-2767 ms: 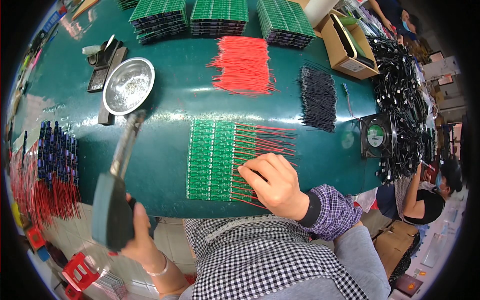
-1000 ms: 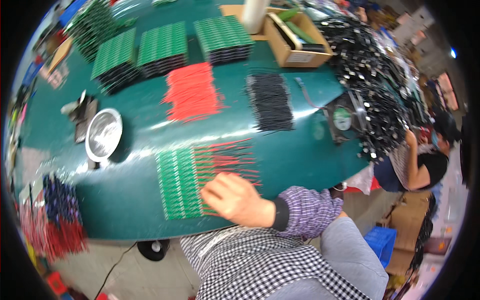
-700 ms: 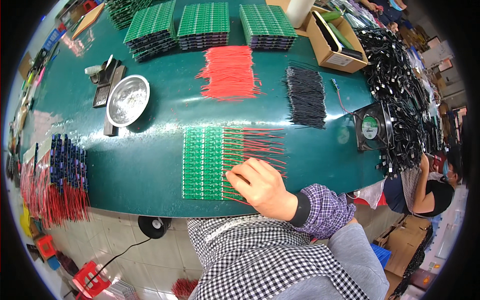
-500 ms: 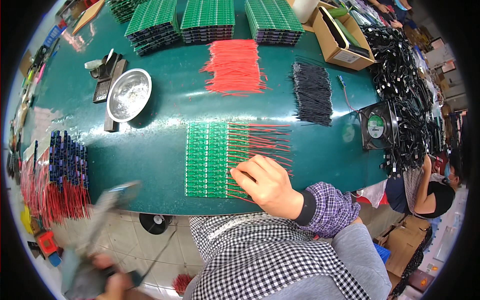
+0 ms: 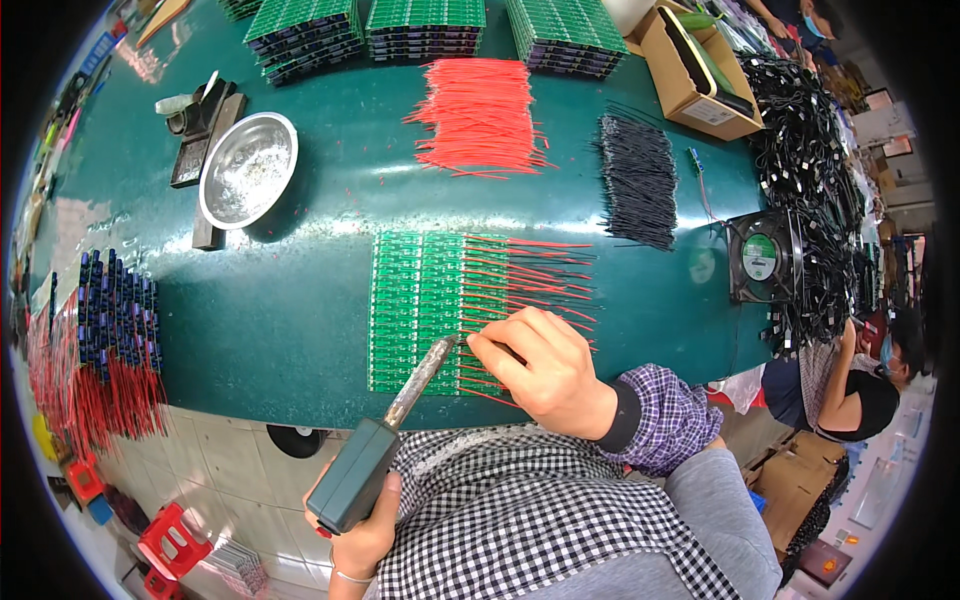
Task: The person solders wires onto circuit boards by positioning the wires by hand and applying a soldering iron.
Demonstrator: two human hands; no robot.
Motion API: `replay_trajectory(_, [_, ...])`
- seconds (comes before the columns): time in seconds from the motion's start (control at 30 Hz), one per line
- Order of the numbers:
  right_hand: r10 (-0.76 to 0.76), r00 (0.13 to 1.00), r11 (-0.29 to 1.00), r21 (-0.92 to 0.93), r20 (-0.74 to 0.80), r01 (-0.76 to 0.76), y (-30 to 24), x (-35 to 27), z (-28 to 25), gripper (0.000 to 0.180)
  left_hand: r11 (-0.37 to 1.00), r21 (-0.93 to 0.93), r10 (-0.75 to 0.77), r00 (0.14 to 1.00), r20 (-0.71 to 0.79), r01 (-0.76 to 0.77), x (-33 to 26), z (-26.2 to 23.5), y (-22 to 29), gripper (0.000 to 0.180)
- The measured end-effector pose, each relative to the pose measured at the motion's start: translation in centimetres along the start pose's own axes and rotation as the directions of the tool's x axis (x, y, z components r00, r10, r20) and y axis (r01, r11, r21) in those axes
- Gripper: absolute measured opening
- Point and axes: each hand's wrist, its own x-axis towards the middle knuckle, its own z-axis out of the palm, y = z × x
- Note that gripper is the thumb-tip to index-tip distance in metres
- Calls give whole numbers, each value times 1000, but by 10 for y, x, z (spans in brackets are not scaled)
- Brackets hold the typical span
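A green circuit board panel [image 5: 412, 310] lies on the bench, with red and black wires [image 5: 545, 268] sticking out from its right-hand rows. My left hand [image 5: 368, 535] is wrapped round the dark green handle of a soldering iron [image 5: 352, 474]. Its metal shaft slants up to the right, and the tip meets the panel beside my right fingertips. My right hand [image 5: 552, 372] is closed in a pinch at the wire row, on a thin wire whose colour the fingers hide. More attached wires pass under this hand.
Beyond the panel lie a red wire bundle [image 5: 478, 115] and a black wire bundle [image 5: 638, 180]. A metal bowl [image 5: 250, 172] stands left. Stacked panels [image 5: 425, 28] line the back, wired boards [image 5: 118, 318] the left edge. A fan [image 5: 765, 256] sits right, near a seated person [image 5: 865, 395].
My left hand has swung the soldering iron from the lower left over to the panel, bringing its tip beside my right fingers. The right hand keeps its pinch at the wires.
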Motion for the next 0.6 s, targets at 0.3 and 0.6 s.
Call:
replay_trajectory(0.3, [9, 1000, 1000, -2, -2, -9, -1, 0, 0, 28, 996, 16, 89, 996, 8, -90, 6, 1, 6, 24])
replay_trajectory(0.6, [0, 1000, 1000, -13, -9, 0, -1, 1, 0, 27, 996, -67, 59, 994, -90, -65, -5, 0, -7, 22])
